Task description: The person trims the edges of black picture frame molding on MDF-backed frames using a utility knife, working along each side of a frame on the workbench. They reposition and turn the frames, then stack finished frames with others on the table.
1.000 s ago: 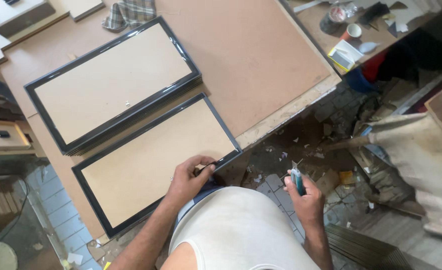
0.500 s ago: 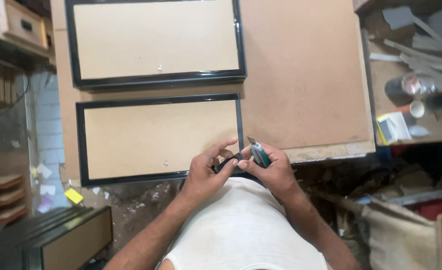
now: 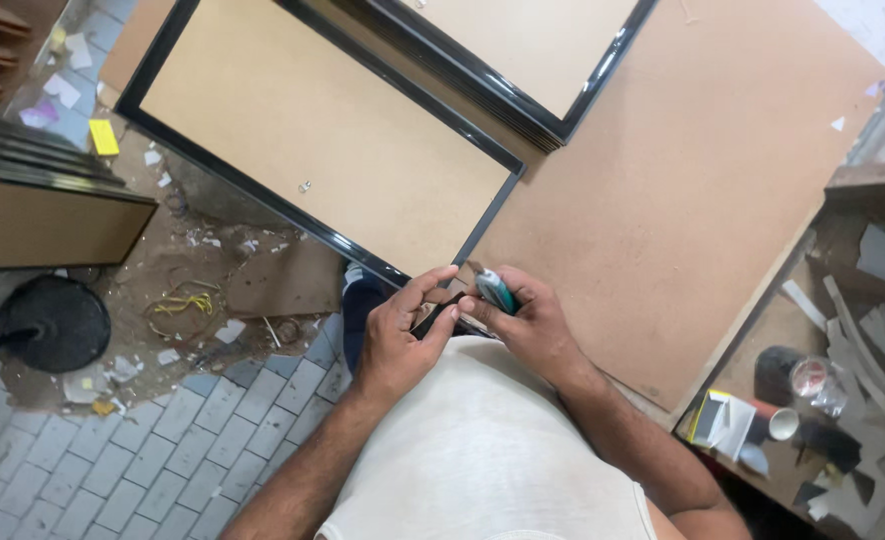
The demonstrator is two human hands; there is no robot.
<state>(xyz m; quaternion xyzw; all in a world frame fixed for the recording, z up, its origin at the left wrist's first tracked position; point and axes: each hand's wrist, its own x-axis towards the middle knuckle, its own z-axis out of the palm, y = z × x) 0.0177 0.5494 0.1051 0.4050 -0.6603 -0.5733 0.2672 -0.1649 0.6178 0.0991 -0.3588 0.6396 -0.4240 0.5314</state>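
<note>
1. Teal and grey, a small hand tool with a rounded plastic body (image 3: 496,291), clasped in the right hand (image 3: 523,325); fingers wrapped shut around it, nose aimed toward the left hand, probably to keep the working end steady.
2. Just left of that grip, the left hand (image 3: 400,335), thumb and fingers pinched on a thin dark part at the tool's nose; too small to identify.
3. Directly above both hands, touching or nearly so, the near corner of a black-edged rectangular picture frame lying back-up with a tan fibreboard panel (image 3: 323,130), likely flat for access to its back.
4. Farther up, a second frame of the same kind (image 3: 523,50), beside the first.
5. Under both, a broad brown hardboard worktop (image 3: 683,190).
</note>
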